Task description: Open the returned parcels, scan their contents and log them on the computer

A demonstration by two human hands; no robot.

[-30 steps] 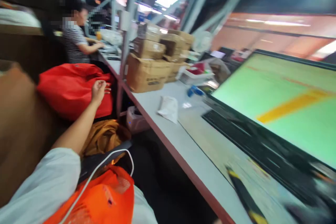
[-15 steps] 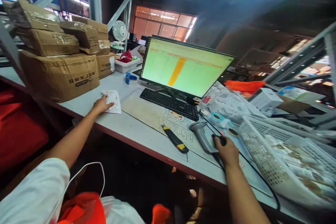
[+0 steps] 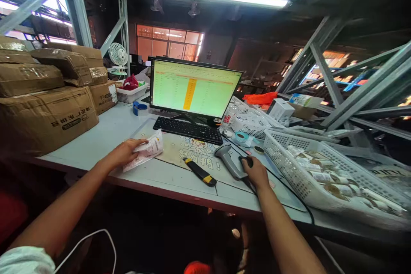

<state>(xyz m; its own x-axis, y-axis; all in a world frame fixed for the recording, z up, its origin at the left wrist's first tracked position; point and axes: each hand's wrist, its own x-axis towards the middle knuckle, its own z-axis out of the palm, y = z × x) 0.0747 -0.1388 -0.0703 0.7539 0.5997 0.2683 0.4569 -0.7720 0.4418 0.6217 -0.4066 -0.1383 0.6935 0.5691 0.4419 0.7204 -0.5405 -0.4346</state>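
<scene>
My left hand [image 3: 127, 152] pinches a white plastic packet [image 3: 149, 150] with small print, tilted up off the front left of the desk. My right hand [image 3: 257, 172] rests at the right, its fingers closed around a small black rounded object [image 3: 246, 161], mostly hidden by the fingers. Just left of that hand lies a grey barcode scanner [image 3: 230, 162] with a dark handle end. A black and yellow utility knife [image 3: 201, 172] lies between the hands on a printed desk mat [image 3: 175, 142].
Behind the mat stand a keyboard [image 3: 188, 130] and a lit monitor [image 3: 173, 87]. Cardboard boxes [image 3: 48, 115] are stacked at left. A white basket [image 3: 289, 171] of wrapped rolls is at right, near tape rolls [image 3: 241, 137]. A cable [image 3: 289, 188] crosses the desk's right side.
The view has turned right. My left hand has lifted the packet from lying flat and brought it towards the mat. My right hand stays by the scanner on the black object.
</scene>
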